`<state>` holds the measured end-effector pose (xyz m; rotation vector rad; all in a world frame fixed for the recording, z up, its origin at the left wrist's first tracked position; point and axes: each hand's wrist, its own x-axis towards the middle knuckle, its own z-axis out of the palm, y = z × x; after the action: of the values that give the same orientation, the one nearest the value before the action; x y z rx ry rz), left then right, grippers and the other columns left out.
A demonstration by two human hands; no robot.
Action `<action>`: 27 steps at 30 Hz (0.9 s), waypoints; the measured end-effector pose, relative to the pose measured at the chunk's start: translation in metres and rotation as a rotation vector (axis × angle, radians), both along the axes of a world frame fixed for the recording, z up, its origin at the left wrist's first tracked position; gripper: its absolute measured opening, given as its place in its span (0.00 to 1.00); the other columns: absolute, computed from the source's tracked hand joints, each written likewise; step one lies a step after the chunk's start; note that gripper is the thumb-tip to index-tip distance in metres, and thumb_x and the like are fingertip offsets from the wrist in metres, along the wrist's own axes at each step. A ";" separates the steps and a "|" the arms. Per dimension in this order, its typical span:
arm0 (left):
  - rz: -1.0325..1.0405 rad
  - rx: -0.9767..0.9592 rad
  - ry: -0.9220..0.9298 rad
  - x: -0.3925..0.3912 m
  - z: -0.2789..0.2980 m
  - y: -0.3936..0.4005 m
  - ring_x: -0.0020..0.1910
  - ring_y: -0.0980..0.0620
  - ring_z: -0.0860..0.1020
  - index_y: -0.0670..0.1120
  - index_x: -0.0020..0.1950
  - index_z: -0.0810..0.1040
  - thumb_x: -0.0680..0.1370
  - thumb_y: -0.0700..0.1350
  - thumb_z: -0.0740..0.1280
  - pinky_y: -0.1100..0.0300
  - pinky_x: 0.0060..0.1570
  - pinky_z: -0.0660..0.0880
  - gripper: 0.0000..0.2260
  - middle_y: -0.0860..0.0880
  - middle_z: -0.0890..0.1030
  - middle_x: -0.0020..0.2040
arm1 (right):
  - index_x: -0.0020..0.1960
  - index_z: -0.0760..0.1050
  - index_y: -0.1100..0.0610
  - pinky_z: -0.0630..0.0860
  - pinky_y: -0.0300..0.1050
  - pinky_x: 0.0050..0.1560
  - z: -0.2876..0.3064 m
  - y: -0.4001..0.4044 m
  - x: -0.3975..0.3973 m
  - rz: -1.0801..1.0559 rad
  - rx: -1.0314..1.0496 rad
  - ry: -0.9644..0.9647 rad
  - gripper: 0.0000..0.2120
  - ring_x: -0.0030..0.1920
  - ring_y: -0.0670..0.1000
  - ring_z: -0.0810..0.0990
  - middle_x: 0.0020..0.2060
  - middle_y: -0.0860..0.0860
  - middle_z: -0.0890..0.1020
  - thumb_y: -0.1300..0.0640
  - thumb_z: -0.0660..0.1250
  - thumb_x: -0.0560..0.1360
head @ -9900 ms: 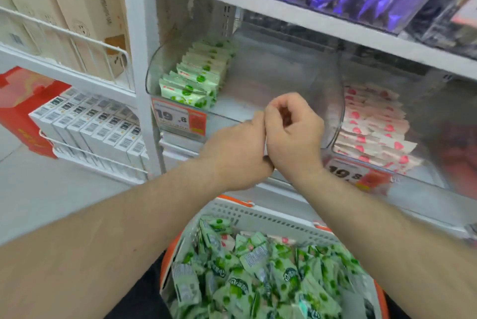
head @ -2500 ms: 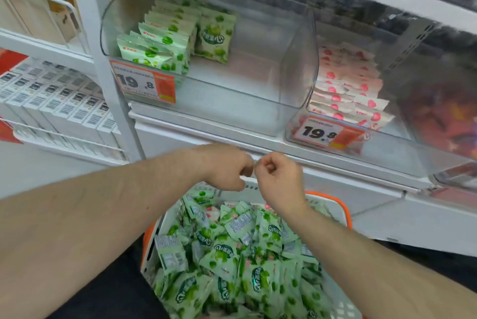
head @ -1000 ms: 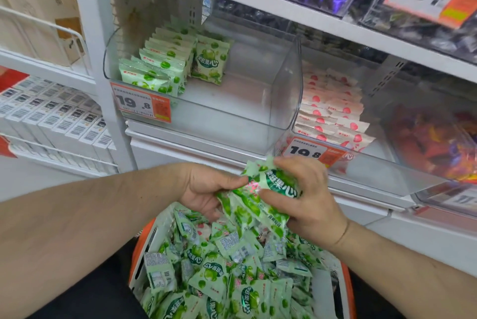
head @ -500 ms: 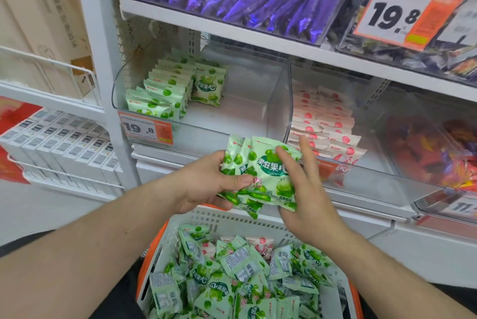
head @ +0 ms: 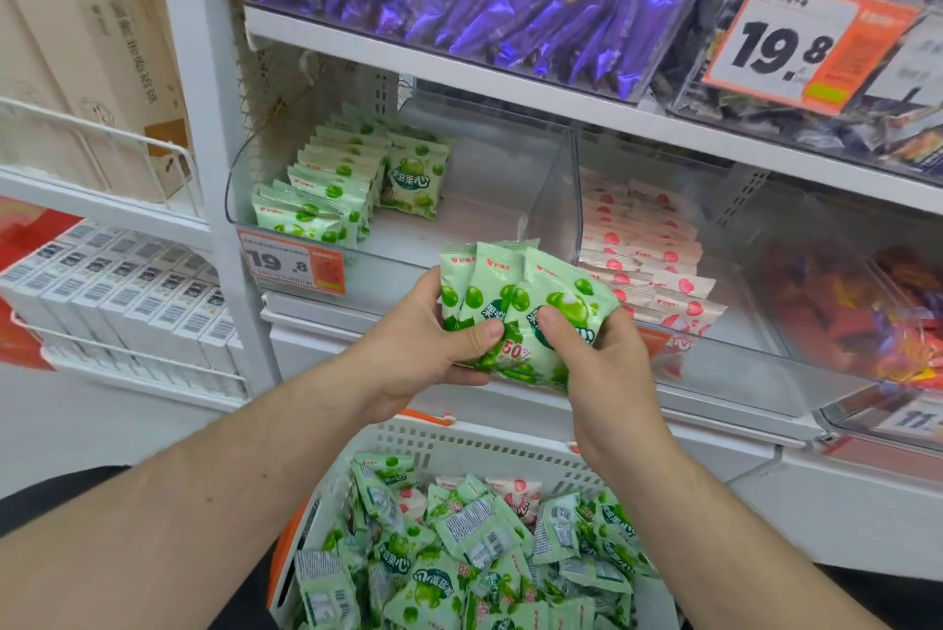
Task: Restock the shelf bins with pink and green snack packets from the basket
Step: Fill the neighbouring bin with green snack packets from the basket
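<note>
Head view: at the centre of the frame the left hand (head: pixel 428 349) and the right hand (head: pixel 597 359) both grip a fanned stack of green packets (head: pixel 515 303), thumbs pressed on the front packet, held just in front of the clear left bin (head: pixel 553 201). That bin holds a row of green packets (head: pixel 326 190) at its left side, with bare floor beside them. The pink packets (head: pixel 643 252) lie in the neighbouring bin, right of centre. The basket (head: pixel 459 446), at the bottom of the frame, is heaped with more packets. The step in hand looks like squaring the stack; next it needs lifting over the bin's front lip and standing upright beside the row
</note>
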<state>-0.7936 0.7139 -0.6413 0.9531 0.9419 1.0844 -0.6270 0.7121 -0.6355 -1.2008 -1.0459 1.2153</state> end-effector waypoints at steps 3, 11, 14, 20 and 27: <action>-0.102 -0.016 -0.023 0.001 -0.001 -0.005 0.52 0.47 0.83 0.51 0.66 0.67 0.72 0.44 0.72 0.55 0.44 0.81 0.25 0.48 0.82 0.58 | 0.57 0.75 0.55 0.82 0.49 0.48 0.002 -0.004 -0.001 0.031 -0.009 -0.022 0.13 0.50 0.52 0.85 0.51 0.52 0.85 0.64 0.71 0.74; -0.322 0.025 0.314 0.022 -0.018 -0.020 0.46 0.54 0.82 0.56 0.59 0.74 0.67 0.49 0.78 0.58 0.37 0.78 0.23 0.48 0.83 0.51 | 0.58 0.74 0.49 0.80 0.48 0.51 -0.019 -0.029 -0.006 0.125 -0.257 -0.043 0.11 0.52 0.50 0.84 0.52 0.50 0.85 0.59 0.67 0.78; -0.355 -0.035 0.410 0.030 -0.037 -0.021 0.44 0.54 0.81 0.54 0.57 0.75 0.71 0.38 0.75 0.58 0.33 0.76 0.20 0.50 0.84 0.49 | 0.62 0.75 0.52 0.79 0.51 0.52 -0.032 -0.033 0.005 0.227 -0.417 0.050 0.13 0.54 0.52 0.84 0.52 0.51 0.85 0.56 0.64 0.78; -0.394 -0.168 0.695 0.030 -0.061 -0.011 0.46 0.52 0.81 0.52 0.60 0.68 0.69 0.37 0.77 0.55 0.39 0.82 0.27 0.49 0.80 0.52 | 0.55 0.78 0.60 0.74 0.53 0.54 -0.083 -0.010 0.065 0.009 -0.656 -0.155 0.20 0.50 0.56 0.79 0.49 0.57 0.82 0.43 0.61 0.78; -0.495 -0.189 0.858 0.027 -0.075 0.000 0.50 0.47 0.81 0.49 0.62 0.68 0.67 0.38 0.78 0.50 0.42 0.83 0.29 0.47 0.80 0.53 | 0.39 0.73 0.59 0.75 0.42 0.38 -0.187 -0.038 0.074 0.999 -0.753 -1.369 0.21 0.35 0.52 0.77 0.37 0.54 0.78 0.40 0.66 0.75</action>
<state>-0.7670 0.7142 -0.7161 1.4276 1.3589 0.1269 -0.5531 0.6740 -0.8227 -2.3647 -2.5383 1.5369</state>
